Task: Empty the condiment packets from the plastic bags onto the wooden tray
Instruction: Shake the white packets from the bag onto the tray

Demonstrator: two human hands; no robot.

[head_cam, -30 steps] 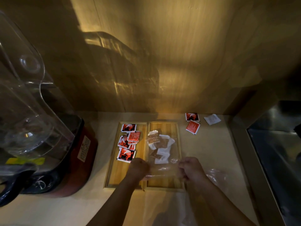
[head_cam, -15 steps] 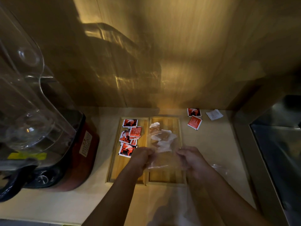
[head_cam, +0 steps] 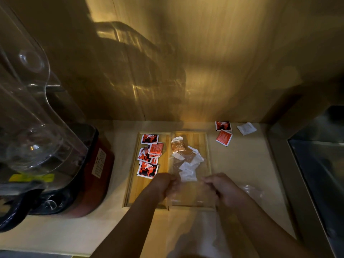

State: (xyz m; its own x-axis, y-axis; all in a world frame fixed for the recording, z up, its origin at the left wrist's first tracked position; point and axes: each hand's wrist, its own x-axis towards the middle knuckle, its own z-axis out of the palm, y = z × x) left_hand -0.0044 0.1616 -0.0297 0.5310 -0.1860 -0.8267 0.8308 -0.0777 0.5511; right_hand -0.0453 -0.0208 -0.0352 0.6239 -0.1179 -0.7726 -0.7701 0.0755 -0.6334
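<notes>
- Both hands are low over the near end of the wooden tray (head_cam: 206, 138), which sits on the desk (head_cam: 247, 164) with its long sides running away from the camera
- Left hand (head_cam: 163, 185) has its fingers curled closed on the left edge of a clear plastic bag (head_cam: 188, 190)
- Right hand (head_cam: 221, 189) pinches the bag's right edge, fingers closed too, the bag stretched between the two hands
- The bag is see-through and blurred, so its far end is hard to make out
- Brown and white packets (head_cam: 186, 161) lie heaped in the tray's right compartment, just beyond the hands; I cannot tell whether some are inside the bag or all are already on the wood
- Red packets (head_cam: 149, 155) are piled in the left compartment, overlapping one another, toward its far half
- Two more red packets (head_cam: 224, 135) lie on the desk off the tray's far right corner, touching each other
- A white packet (head_cam: 246, 128) lies just right of those two, apart from them
- A second clear bag (head_cam: 253, 192), crumpled, rests on the desk just right of the right hand
- A blender (head_cam: 55, 164) with a clear jug and a red and black base stands at the left, near the tray's left side
- A steel basin (head_cam: 320, 164) fills the right edge of the view
</notes>
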